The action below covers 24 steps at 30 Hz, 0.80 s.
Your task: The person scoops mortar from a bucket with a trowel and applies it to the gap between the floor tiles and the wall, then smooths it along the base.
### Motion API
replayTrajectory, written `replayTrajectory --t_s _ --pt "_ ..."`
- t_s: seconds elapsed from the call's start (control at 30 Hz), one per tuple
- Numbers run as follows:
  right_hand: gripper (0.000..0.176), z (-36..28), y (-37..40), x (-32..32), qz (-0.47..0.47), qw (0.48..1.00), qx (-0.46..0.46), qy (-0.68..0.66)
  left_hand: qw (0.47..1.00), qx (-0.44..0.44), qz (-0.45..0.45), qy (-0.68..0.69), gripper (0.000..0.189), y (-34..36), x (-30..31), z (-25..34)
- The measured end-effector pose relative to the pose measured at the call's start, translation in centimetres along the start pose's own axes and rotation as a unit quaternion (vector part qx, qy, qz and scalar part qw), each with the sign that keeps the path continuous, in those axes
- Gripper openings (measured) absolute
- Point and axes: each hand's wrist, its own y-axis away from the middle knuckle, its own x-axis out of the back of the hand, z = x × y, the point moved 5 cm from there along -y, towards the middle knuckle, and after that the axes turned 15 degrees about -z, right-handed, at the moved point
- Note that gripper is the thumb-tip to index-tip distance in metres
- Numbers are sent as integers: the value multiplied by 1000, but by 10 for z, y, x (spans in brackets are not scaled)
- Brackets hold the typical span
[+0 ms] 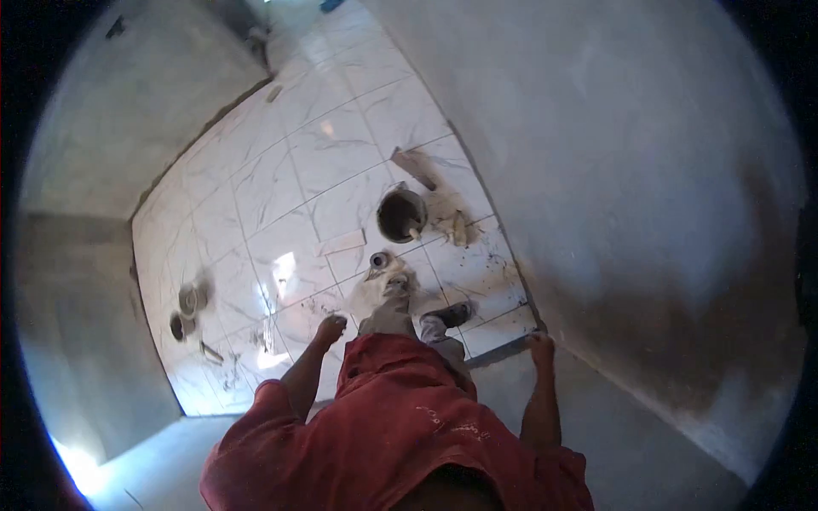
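My left hand (331, 330) hangs above the tiled floor left of my legs. Its fingers are curled closed, and a small dark spot shows at them, too small to name. On the other side, my right hand (540, 342) is near the foot of the right wall, also with curled fingers; what they hold, if anything, cannot be made out. A grey strip (501, 351) runs along the tile edge beside it. Between my hands are my shoes (450, 314) on the tiles. Ahead of them stand a small round container (379, 261) and a dark bucket (400, 215) with a light-coloured handle inside.
White marbled tiles (328, 162) cover the floor between grey plastered walls (596, 128). A board (414, 168) and debris (460, 228) lie by the bucket. A pale flat piece (342, 243) lies nearby. Two containers (189, 298) stand at the left.
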Motion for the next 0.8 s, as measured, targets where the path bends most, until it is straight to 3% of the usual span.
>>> replayTrajectory --t_s 0.07,0.13,0.2,0.23,0.3,0.33,0.37,0.47,0.53,0.6,0.67,0.8 --pt "25 -30 3 32 23 1000 13 -17 994 -1 41 104 22 -4 19 38" --pt "27 -25 -11 38 1 1000 23 5 957 159 37 241 34 1 49 95" --pt "31 -34 -5 24 -15 1000 7 -2 961 96 62 252 40 6 51 87" --pt "34 -45 3 15 -25 1000 -3 -19 955 107 78 266 40 17 52 84" --pt "36 -26 -12 -17 -23 991 50 123 929 143 65 336 40 38 56 75" --pt "36 -29 -8 -35 -95 986 -56 129 922 149 77 350 40 50 58 62" --pt "32 -63 9 -57 -25 983 161 80 924 158 77 340 40 68 55 48" --pt "31 -122 17 -116 -118 961 112 222 953 117 111 257 44 119 30 -19" --pt "32 -179 26 -162 -231 970 -31 67 916 214 142 307 45 158 46 -43" --pt "31 -247 27 -199 -237 963 69 112 892 250 166 339 44 188 69 -64" --pt "32 -283 5 -236 -296 942 134 81 911 248 163 288 43 208 96 -81" --pt "31 -360 -27 -262 -328 914 192 142 893 137 202 378 39 232 155 -64"
